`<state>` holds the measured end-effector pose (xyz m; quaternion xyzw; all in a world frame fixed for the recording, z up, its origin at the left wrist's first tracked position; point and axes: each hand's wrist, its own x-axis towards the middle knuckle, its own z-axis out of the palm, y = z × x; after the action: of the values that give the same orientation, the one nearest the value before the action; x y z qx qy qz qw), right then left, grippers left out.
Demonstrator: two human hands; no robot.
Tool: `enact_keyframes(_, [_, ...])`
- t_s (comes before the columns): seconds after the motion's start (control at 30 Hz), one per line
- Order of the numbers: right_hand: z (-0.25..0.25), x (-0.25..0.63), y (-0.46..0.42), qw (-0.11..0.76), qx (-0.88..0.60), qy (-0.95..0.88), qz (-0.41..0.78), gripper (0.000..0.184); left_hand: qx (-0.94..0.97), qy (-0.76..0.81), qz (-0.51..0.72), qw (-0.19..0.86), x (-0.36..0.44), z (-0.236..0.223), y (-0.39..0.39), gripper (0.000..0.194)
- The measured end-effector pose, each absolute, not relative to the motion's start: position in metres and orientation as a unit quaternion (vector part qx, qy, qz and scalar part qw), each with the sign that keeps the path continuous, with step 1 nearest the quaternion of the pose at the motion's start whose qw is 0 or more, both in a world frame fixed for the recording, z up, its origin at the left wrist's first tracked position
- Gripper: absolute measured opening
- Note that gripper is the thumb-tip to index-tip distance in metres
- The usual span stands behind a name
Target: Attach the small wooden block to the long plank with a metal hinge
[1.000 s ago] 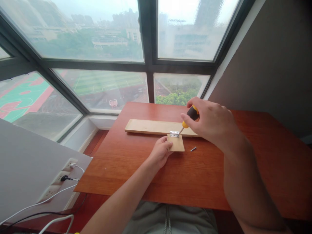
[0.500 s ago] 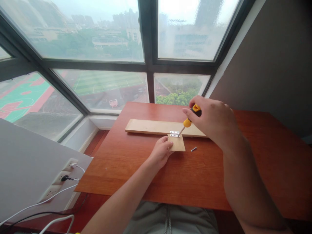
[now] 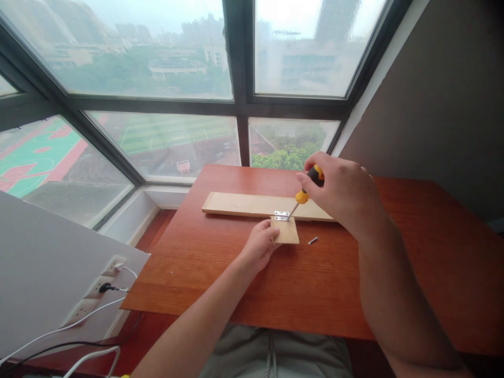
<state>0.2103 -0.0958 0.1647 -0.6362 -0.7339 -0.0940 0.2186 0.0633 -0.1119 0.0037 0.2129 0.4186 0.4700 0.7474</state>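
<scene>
My left hand (image 3: 263,242) is closed on the left edge of a small wooden board (image 3: 286,233), thumb on top. A silver hinge (image 3: 282,216) lies across the far edge of that board. My right hand (image 3: 342,184) grips the yellow-and-black handle of a screwdriver (image 3: 302,196), which slants down to the left. Its tip meets the hinge near the right end; the screw head there is too small to make out. Behind the hinge lies a long pale plank (image 3: 248,203), its right end hidden by my right hand. A loose screw (image 3: 313,240) rests right of the small board.
Everything sits on a reddish-brown wooden table (image 3: 197,283). Large windows with dark frames (image 3: 243,109) rise beyond its far edge. At the left, wall sockets (image 3: 96,287) hold plugs with white and black cables (image 3: 59,331).
My right hand and the screwdriver handle have shifted very slightly, with a small turn of the handle. My left hand and the board stay in place.
</scene>
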Motion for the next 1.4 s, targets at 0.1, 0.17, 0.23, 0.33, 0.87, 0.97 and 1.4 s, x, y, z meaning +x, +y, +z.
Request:
enact_keyframes(0.1, [0.163, 0.211, -0.094, 0.23, -0.627, -0.738, -0.102, 0.019, 0.212, 0.419, 0.47, 0.747, 0.063, 0.004, -0.112, 0.028])
enact_keyframes(0.17, [0.161, 0.213, -0.093, 0.236, -0.62, -0.74, -0.109, 0.022, 0.213, 0.418, 0.471, 0.747, 0.063, 0.004, -0.112, 0.028])
enact_keyframes(0.23, [0.161, 0.213, -0.093, 0.237, -0.613, -0.745, -0.113, 0.024, 0.215, 0.418, 0.472, 0.746, 0.063, 0.005, -0.113, 0.028])
enact_keyframes(0.33, [0.161, 0.213, -0.095, 0.234, -0.609, -0.749, -0.115, 0.022, 0.215, 0.421, 0.472, 0.744, 0.064, 0.007, -0.113, 0.027])
enact_keyframes(0.87, [0.163, 0.212, -0.098, 0.251, -0.58, -0.77, -0.083, 0.027, 0.209, 0.423, 0.467, 0.748, 0.063, 0.009, -0.113, 0.03])
enact_keyframes(0.97, [0.163, 0.211, -0.099, 0.241, -0.603, -0.753, -0.104, 0.026, 0.208, 0.423, 0.467, 0.748, 0.063, 0.009, -0.113, 0.029])
enact_keyframes(1.4, [0.168, 0.212, -0.11, 0.227, -0.557, -0.795, -0.071, 0.029, 0.214, 0.417, 0.468, 0.749, 0.063, 0.007, -0.112, 0.029])
